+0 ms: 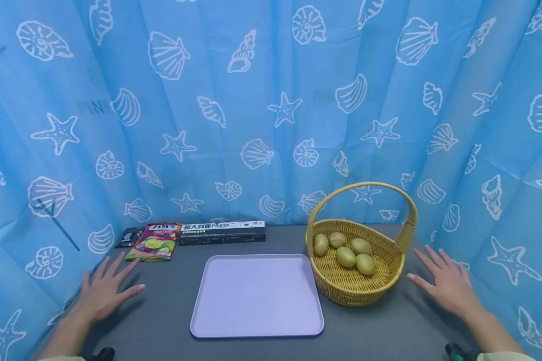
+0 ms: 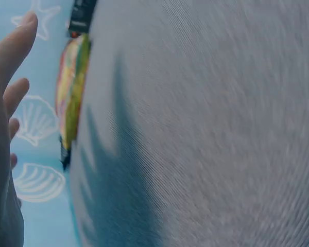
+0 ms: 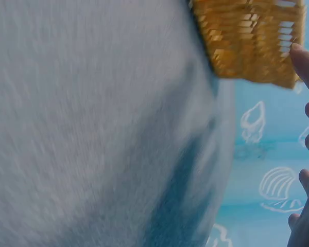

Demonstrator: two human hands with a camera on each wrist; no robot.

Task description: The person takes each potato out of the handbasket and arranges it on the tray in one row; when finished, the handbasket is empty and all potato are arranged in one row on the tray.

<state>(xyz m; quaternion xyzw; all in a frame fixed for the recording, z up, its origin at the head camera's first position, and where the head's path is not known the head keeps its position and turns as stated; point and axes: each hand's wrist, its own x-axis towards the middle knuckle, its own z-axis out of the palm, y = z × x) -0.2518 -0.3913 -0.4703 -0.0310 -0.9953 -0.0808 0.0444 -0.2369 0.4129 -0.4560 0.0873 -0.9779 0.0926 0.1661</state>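
Basket (image 1: 352, 298) and right hand (image 1: 449, 286) are separated by only a narrow gap. The yellow wicker wall is placed just to the left of the thumb and forefinger tips; the two are shown apart in the head view, though the thumb is seen across the basket's edge from the right wrist. The handle (image 1: 363, 184) is arched from left to right, so its right foot is presented nearest that hand. Five greenish-brown fruits (image 1: 346, 256) are gathered toward the left and middle of the basket, on the side farther from those fingers; by the right hand they would likely have to be approached over the near rim. The right fingers are spread and nearly straight, and nothing is held.

The left hand (image 1: 101, 293) is likewise spread, its fingers extended and nothing gripped. A FOX'S bag (image 1: 155, 243) is set just ahead of its fingertips; whether it is touched cannot be told for certain from the head view. The bag's long axis is slanted away and to the right, roughly in line with the fingers. A pasta box (image 1: 221, 233) is laid crosswise to the right of the bag. Between the hands, a lilac tray (image 1: 257, 296) is laid flat, just beside the basket and well apart from the left hand.
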